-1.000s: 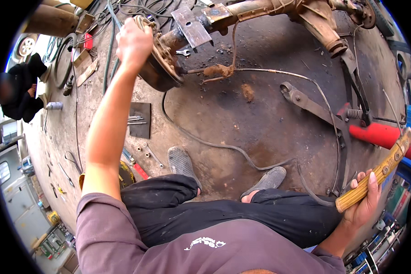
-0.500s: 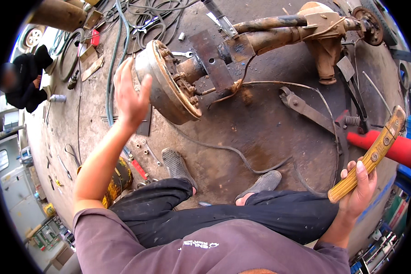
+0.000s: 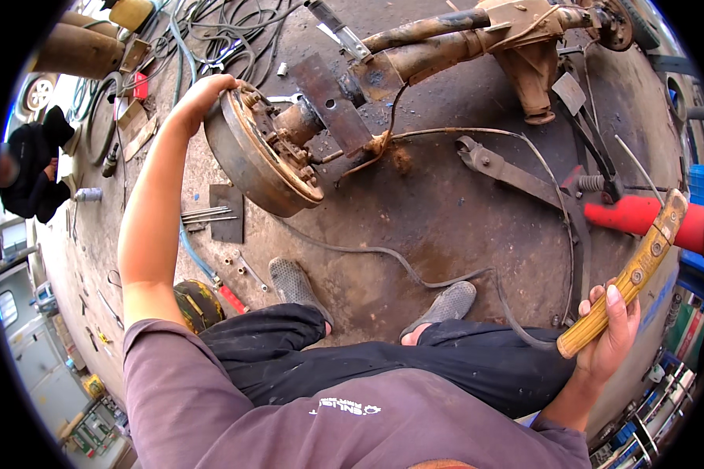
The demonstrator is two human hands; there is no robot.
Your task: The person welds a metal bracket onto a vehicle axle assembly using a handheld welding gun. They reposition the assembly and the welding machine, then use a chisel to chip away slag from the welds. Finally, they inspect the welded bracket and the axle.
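Note:
My left hand (image 3: 205, 95) is at the upper edge of the brake drum (image 3: 250, 168), its fingers curled over the rim and partly hidden. The drum is grey and worn, with rusty brake parts on its inner side, and sits on the near end of a rusty axle (image 3: 446, 59). A rusty flat plate (image 3: 330, 105) stands across the axle beside it. In my right hand (image 3: 608, 328), off to the right, is a yellow-brown wooden handle (image 3: 622, 285) with round metal fasteners, tilted up; whatever tool it belongs to, I cannot make out.
A red jack (image 3: 641, 223) stands to the right, near a long metal lever arm (image 3: 516, 176). A hose (image 3: 383, 250) crosses the floor before my feet. Thin rods lie on a dark plate (image 3: 227, 227). Coiled cables (image 3: 235, 35) lie at the back; a person in black (image 3: 35, 168) is at far left.
My left hand has gone from held up, fingers spread, beside the drum's outer face to curled over its upper rim. The view has shifted slightly. My right hand keeps the wooden handle.

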